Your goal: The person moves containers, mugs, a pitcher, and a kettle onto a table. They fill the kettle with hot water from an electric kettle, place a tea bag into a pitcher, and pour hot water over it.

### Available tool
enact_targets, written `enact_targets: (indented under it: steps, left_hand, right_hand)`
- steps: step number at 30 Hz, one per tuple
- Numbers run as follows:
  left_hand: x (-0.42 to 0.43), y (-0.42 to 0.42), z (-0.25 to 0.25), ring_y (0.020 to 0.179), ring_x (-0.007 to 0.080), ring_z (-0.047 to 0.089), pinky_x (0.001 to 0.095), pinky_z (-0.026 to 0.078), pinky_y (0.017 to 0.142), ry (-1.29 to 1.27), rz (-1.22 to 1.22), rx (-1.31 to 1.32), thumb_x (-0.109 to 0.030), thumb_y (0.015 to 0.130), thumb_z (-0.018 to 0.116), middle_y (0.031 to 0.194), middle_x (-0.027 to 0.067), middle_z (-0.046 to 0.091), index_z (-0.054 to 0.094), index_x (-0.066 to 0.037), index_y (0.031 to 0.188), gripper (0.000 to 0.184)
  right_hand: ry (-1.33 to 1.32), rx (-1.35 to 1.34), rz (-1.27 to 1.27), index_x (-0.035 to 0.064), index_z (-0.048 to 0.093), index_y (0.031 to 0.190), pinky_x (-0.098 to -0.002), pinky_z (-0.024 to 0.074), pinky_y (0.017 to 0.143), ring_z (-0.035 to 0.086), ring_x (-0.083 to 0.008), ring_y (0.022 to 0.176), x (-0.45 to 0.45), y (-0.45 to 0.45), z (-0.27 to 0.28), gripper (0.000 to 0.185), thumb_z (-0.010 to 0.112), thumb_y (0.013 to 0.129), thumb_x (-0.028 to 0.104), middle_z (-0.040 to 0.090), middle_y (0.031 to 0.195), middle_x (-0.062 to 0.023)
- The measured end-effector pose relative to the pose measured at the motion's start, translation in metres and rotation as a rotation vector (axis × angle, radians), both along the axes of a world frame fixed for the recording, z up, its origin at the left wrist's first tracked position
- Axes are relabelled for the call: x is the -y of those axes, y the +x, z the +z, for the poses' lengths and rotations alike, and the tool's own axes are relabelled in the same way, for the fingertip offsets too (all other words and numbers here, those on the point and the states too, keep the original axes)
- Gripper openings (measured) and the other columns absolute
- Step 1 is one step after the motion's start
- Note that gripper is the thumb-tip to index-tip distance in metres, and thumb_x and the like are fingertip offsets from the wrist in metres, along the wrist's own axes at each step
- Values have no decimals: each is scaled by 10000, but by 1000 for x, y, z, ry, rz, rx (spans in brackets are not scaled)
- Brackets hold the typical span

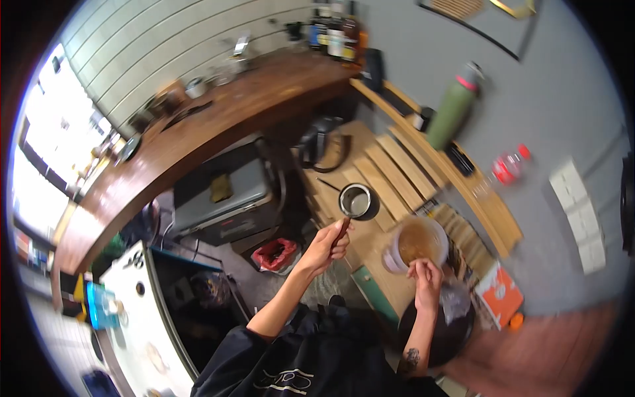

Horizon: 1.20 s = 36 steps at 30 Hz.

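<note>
One round, translucent tub of brown liquid is seen just beyond the right hand, whose fingers are curled, their hold impossible to tell. One smaller, round metal pot is held ahead of the left hand, its smooth brown handle wrapped by bent fingers.
</note>
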<state>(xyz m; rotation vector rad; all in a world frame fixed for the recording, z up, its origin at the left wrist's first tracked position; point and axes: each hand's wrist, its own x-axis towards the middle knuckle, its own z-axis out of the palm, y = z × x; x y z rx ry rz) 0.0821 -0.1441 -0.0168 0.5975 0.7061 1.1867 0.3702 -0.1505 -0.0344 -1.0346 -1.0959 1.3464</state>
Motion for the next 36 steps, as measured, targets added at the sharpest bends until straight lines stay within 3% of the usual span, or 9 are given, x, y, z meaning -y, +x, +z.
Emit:
enact_targets:
  steps: [5, 8, 11, 16, 20, 22, 25, 31, 36]
  left_hand:
    - [102, -104, 17, 591, 31, 267, 191, 248, 510, -83, 416, -208, -453, 1060, 423, 751, -56, 360, 522, -15, 1238, 483]
    - [184, -152, 22, 563, 25, 301, 196, 261, 490, -140, 773, -317, -446, 1062, 414, 696, -65, 371, 599, 0, 1163, 493]
    - [271, -183, 24, 510, 16, 304, 194, 249, 453, -206, 1131, -399, -423, 1055, 420, 632, -87, 373, 629, -25, 1086, 451]
    - [400, -219, 16, 473, 12, 280, 196, 231, 429, -291, 1529, -361, -388, 1055, 433, 597, -82, 363, 603, 15, 1119, 442]
    - [471, -261, -9, 499, 4, 287, 179, 229, 430, -309, 1665, -330, -399, 1061, 432, 629, -70, 384, 614, 4, 1124, 447]
    - [490, -285, -19, 507, 2, 289, 173, 232, 438, -342, 1636, -258, -415, 1059, 434, 641, -74, 385, 624, -10, 1122, 452]
    - [498, -312, -48, 542, 9, 320, 178, 259, 459, -398, 1642, -234, -438, 1057, 422, 675, -68, 405, 625, -54, 1135, 441]
    - [497, -339, -58, 529, 22, 321, 193, 271, 469, -426, 1560, -262, -441, 1064, 384, 685, -62, 417, 606, -36, 1176, 476]
    - [505, -355, -67, 531, 20, 328, 193, 278, 470, -415, 1530, -239, -430, 1065, 385, 677, -63, 420, 622, -20, 1200, 492]
  right_hand:
    - [-63, 6, 373, 13, 637, 897, -248, 495, 668, 597, -101, 719, -23, -111, -9, 130, 593, 983, 100, 627, 772, -32]
    - [-63, -14, 626, 10, 650, 909, -234, 504, 669, 603, -93, 707, -15, -207, -14, 120, 595, 980, 89, 632, 762, -30]
    - [-31, 91, 988, 3, 657, 911, -227, 501, 643, 599, -79, 685, 20, -309, -21, 133, 598, 985, 97, 633, 757, -22]
    - [146, 177, 1431, -19, 661, 950, -237, 445, 575, 543, -52, 641, 127, -481, -51, 136, 600, 979, 98, 602, 716, -11]
    - [564, 283, 1448, -1, 662, 977, -278, 473, 602, 579, -126, 642, 218, -603, -52, 132, 655, 915, 114, 610, 728, -79]
    - [764, 230, 1382, -13, 660, 1039, -364, 506, 686, 635, -263, 757, 254, -661, -60, 205, 675, 868, 99, 625, 854, -164]
    - [948, 315, 1292, -10, 621, 1180, -462, 493, 874, 602, -405, 979, 287, -730, -67, 348, 687, 858, 106, 586, 1075, -237]
    - [1216, 460, 1339, -5, 590, 1260, -458, 504, 804, 607, -401, 926, 303, -791, -81, 514, 753, 827, 219, 571, 1014, -242]
    - [1138, 486, 1330, -11, 621, 1066, -494, 512, 723, 631, -433, 836, 312, -805, -83, 368, 752, 818, 226, 571, 960, -248]
